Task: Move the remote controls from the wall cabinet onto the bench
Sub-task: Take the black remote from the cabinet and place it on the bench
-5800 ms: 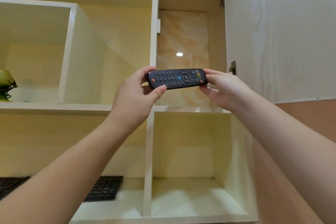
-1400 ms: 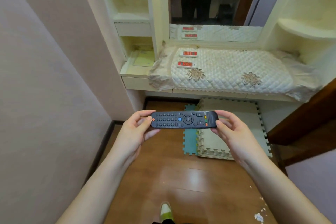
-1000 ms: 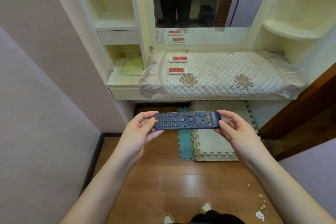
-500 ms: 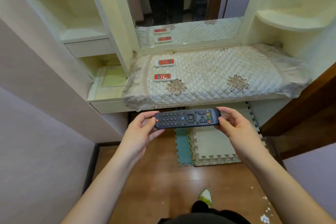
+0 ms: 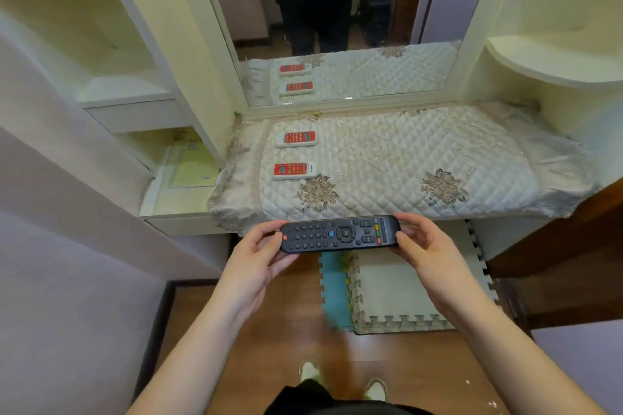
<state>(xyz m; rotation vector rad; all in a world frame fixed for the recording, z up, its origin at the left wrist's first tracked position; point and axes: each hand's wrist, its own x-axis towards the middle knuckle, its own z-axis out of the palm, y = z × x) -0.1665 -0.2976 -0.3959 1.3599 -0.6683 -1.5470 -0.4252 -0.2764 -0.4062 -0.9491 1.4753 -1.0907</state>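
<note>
Across the middle of the frame, a quilted bench [image 5: 421, 158] below a mirror [image 5: 337, 27], already carrying two white-and-red remotes [image 5: 296, 138] at centre left, one behind the other, well apart from the front edge. Lower centre, just short of that edge and held level in the air, a black remote [image 5: 339, 233], pinched at one end by the left hand [image 5: 251, 264] and at the other by the right hand [image 5: 429, 258]. Two apparently delivered, this one not yet set down; cabinet out of view, so any remaining count unknown

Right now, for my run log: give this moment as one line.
hands: left hand and right hand hold long black remote | quilted bench: two red-and-white remotes | placement: pending
</note>
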